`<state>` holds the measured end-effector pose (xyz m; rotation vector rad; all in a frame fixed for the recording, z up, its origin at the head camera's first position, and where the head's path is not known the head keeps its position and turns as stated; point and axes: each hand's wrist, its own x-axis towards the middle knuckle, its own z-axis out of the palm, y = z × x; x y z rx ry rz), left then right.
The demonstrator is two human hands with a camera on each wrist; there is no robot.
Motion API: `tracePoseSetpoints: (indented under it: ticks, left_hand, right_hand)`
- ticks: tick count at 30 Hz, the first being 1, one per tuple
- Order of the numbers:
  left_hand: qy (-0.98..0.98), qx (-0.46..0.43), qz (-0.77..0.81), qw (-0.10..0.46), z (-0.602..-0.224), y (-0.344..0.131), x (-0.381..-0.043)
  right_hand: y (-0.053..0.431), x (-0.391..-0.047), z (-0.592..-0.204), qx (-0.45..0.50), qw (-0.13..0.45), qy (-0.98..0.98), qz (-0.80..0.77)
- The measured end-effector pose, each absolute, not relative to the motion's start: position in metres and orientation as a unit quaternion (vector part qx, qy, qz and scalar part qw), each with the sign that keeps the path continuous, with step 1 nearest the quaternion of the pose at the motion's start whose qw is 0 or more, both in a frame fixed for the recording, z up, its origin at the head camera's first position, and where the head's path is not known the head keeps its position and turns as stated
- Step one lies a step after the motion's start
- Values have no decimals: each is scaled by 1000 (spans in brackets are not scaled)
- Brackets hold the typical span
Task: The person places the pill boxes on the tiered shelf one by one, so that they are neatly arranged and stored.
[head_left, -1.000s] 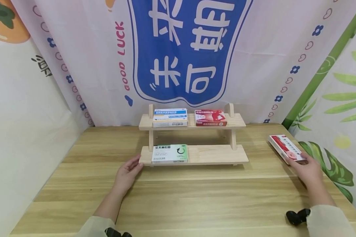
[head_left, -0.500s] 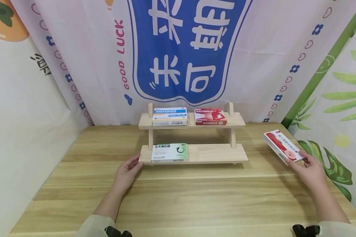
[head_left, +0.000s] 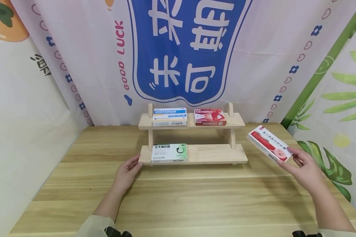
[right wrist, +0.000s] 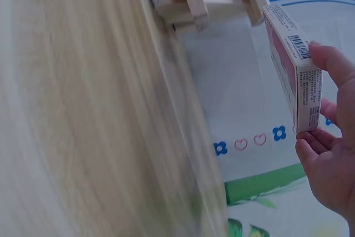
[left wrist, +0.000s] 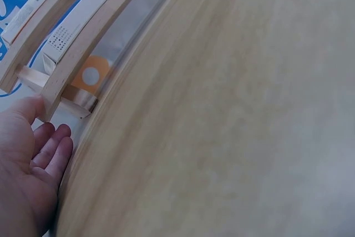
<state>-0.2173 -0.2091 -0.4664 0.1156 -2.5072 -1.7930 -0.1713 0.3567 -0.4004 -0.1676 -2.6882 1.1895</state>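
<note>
My right hand (head_left: 305,168) pinches a white-and-red medicine box (head_left: 268,143) by its near right end, thumb and fingers on opposite edges. The box is raised over the table, tilted, right of a two-tier wooden display shelf (head_left: 216,154). In the right wrist view its barcoded side (right wrist: 299,45) shows. My left hand (head_left: 127,172) holds the left end of the lower board, thumb at the front corner. A green-and-white medicine box (head_left: 169,153) lies at the left of the lower board. On the upper board lie a blue-and-white box (head_left: 169,117) and a red box (head_left: 210,117).
The shelf stands toward the back of a wood-grain table (head_left: 195,200). Behind it hangs a printed cloth (head_left: 103,65), and a leaf-patterned cloth (head_left: 344,115) borders the right side. The lower board has bare wood right of the green-and-white box.
My right hand has lifted the white-and-red medicine box from the table's right side and moved it left toward the shelf. My left hand stays at the shelf's left end.
</note>
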Motion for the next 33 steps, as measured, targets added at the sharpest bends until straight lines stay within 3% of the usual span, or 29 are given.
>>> tracePoseSetpoints:
  ticks: [8, 33]
  left_hand:
    - [-813, 35, -580, 27, -466, -210, -217]
    - [-812, 33, -582, 28, -466, -210, -217]
  right_hand:
    - [337, -172, -396, 3, 144, -901, 410]
    - [273, -183, -392, 75, 51, -919, 383]
